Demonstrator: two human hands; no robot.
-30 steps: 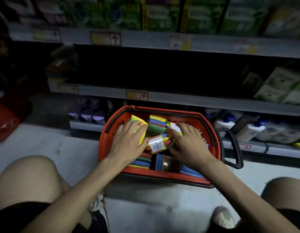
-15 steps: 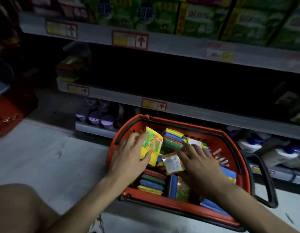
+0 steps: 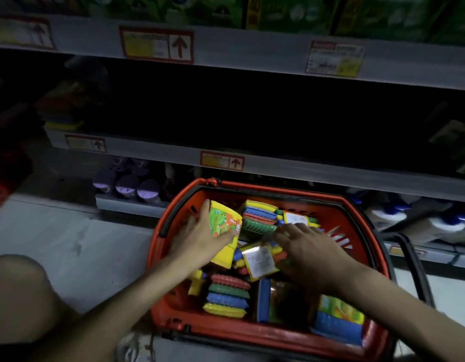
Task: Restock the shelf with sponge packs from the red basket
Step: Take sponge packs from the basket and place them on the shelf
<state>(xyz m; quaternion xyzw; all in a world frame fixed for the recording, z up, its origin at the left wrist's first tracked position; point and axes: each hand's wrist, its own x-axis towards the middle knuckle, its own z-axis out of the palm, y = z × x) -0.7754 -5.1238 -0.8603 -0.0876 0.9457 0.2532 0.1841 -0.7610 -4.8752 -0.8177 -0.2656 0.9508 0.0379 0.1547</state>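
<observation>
Both forearms reach in from the near side into the red basket [image 3: 275,190], which sits on the floor [image 3: 69,244] just in front of the dark shelf [image 3: 317,169]. The left hand [image 3: 197,237] has its fingers curled behind a yellow-green sponge pack [image 3: 223,224], thumb across the front, tipped up at the basket's far-left. The right hand [image 3: 314,253] is palm down, fingers spread over the loose packs [image 3: 260,259] mid-basket.

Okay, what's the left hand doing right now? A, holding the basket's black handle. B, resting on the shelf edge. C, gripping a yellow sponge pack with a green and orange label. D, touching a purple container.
C: the left hand grips the yellow sponge pack, tilted over the red basket, while the right hand lies spread over other packs.
</observation>
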